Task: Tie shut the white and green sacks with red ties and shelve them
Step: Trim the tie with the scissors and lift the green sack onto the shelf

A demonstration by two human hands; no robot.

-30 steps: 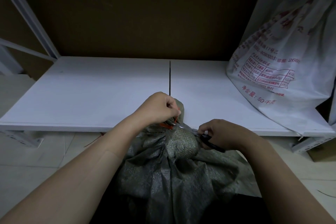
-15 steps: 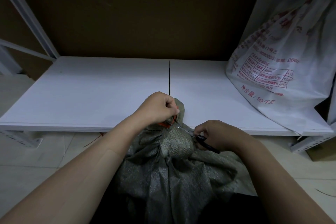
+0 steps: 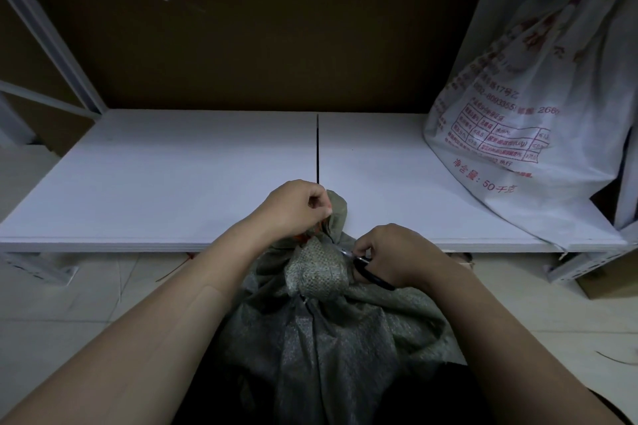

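The green sack (image 3: 328,338) stands on the floor against the front edge of the white shelf (image 3: 172,176), its mouth gathered into a bunched neck. The left hand (image 3: 297,207) is curled tight at that neck, pinching the red tie (image 3: 303,236), which shows just under its fingers. The right hand (image 3: 390,255) grips black-handled scissors (image 3: 374,278), blades pointing towards the tie. The white sack (image 3: 538,134), printed in red, sits on the shelf's right end.
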